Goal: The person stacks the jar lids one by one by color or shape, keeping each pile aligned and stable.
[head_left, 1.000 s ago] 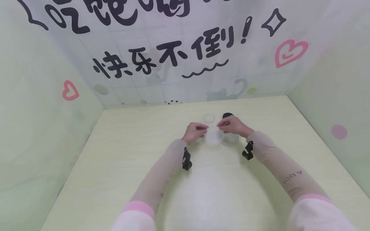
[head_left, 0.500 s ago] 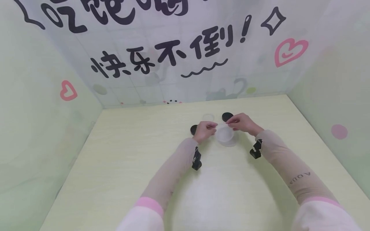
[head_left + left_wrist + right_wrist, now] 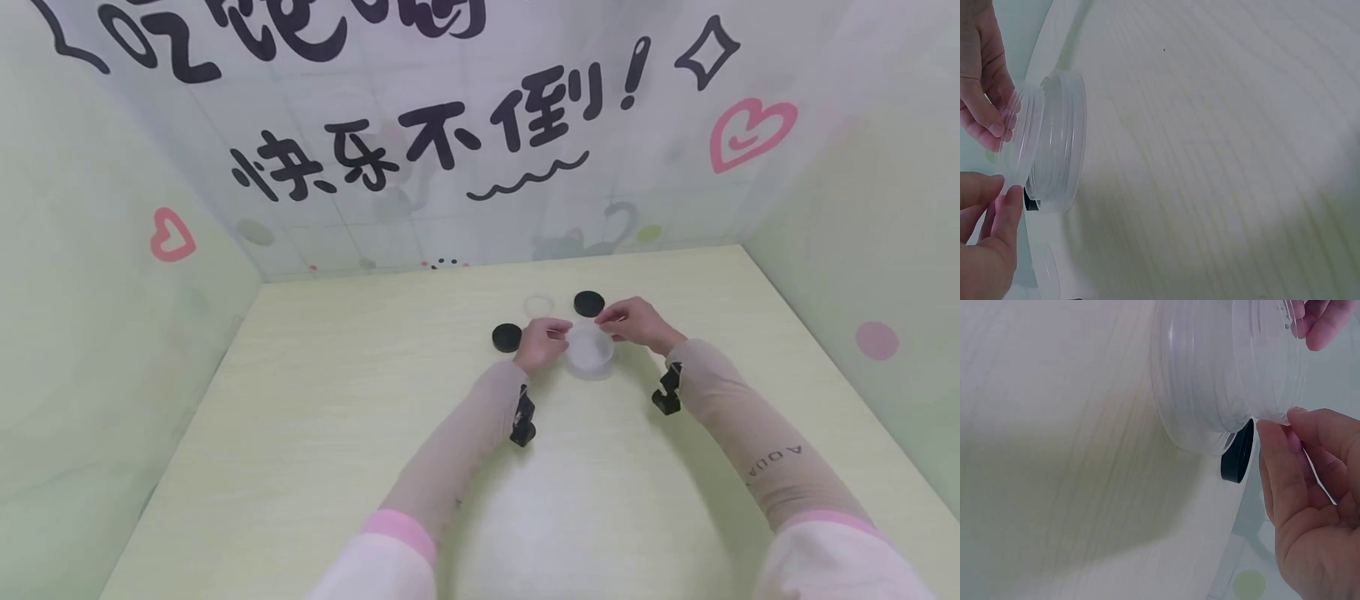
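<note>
A shallow clear plastic container (image 3: pixel 588 348) is held level between both hands, directly over a wider clear container (image 3: pixel 1063 140) that stands on the table. In the wrist views the two sit one above the other; I cannot tell whether they touch. My left hand (image 3: pixel 542 344) pinches the upper container's left edge between thumb and fingers. On the opposite edge, the thumb and fingers of my right hand (image 3: pixel 639 323) pinch it too. A round black lid (image 3: pixel 588 303) lies just behind the containers, and another black lid (image 3: pixel 507 337) lies left of my left hand.
A thin clear disc or ring (image 3: pixel 538 306) lies on the pale wooden table (image 3: pixel 337 433) behind the left hand. Printed walls (image 3: pixel 360 237) enclose the table at the back and both sides.
Both hands have moved right with the upper container, from left of the lower one to over it. The left black lid has come out from behind my left hand.
</note>
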`<state>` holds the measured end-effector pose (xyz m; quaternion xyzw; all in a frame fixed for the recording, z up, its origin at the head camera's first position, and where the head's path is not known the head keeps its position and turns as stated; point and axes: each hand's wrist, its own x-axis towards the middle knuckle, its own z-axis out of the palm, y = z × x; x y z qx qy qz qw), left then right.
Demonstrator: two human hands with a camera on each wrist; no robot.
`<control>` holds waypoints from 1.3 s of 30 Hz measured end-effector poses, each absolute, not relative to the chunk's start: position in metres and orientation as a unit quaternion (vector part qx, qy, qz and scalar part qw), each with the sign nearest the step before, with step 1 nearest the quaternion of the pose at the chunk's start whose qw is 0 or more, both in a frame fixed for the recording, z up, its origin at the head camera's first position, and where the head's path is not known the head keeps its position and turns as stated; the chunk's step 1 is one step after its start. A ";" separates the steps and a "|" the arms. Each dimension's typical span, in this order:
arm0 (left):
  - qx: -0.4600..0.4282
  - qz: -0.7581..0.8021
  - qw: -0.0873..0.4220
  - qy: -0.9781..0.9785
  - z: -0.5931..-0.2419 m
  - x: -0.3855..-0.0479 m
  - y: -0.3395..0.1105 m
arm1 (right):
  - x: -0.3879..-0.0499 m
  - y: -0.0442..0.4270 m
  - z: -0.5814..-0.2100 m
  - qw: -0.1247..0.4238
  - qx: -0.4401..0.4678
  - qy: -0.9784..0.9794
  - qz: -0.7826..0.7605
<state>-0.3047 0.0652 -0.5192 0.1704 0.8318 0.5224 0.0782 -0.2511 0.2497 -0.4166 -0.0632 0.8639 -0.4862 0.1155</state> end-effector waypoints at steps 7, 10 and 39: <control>0.150 0.528 0.081 0.832 -0.535 -0.306 0.074 | -0.249 0.250 -0.423 0.119 -0.045 0.868 -0.480; 0.150 0.527 0.044 0.835 -0.540 -0.304 0.075 | -0.248 0.248 -0.422 0.124 -0.034 0.877 -0.464; 0.146 0.516 0.008 0.844 -0.614 -0.361 0.073 | -0.248 0.252 -0.422 0.121 -0.041 0.877 -0.463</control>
